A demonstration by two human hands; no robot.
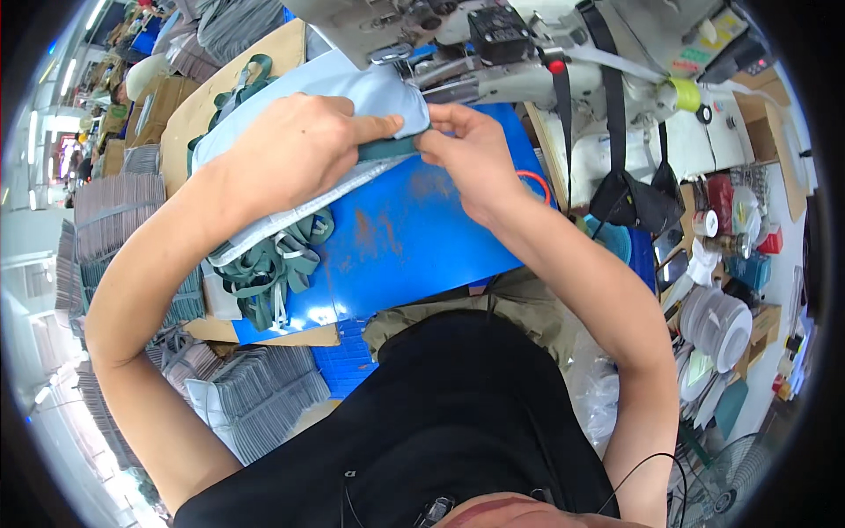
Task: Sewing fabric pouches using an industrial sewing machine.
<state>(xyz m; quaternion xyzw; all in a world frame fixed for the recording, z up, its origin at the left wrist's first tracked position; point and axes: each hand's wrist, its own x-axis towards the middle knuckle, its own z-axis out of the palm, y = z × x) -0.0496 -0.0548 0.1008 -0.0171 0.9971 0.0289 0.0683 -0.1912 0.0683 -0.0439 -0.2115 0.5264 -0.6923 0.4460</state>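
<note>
On the left I note strapped bundles of grey sheets [121, 209] stacked in columns, a cardboard box [160, 110] behind them. On the right, a black pouch [635, 198] hangs from straps. Beyond it, white reels [715, 326] are grouped closely. Crumpled clear plastic [594, 387] lies nearer; a caged fan [725, 500] stands lower right, partly cut off.

We see blue table [400, 242] at middle, brown scuffs on top, white glare toward 8 o'clock. Tied grey stacks [119, 207] at 9 o'clock, more bundles [255, 396] at 8. Cardboard box [154, 114] at 10; beyond it, bright strip lights [69, 77]. Grey heap [238, 33] at 11. We find clutter at 3: white reels [717, 326], red container [720, 202]. Mesh-guarded fan [735, 484] at 4. Far room edges bend, too small for us to read.
</note>
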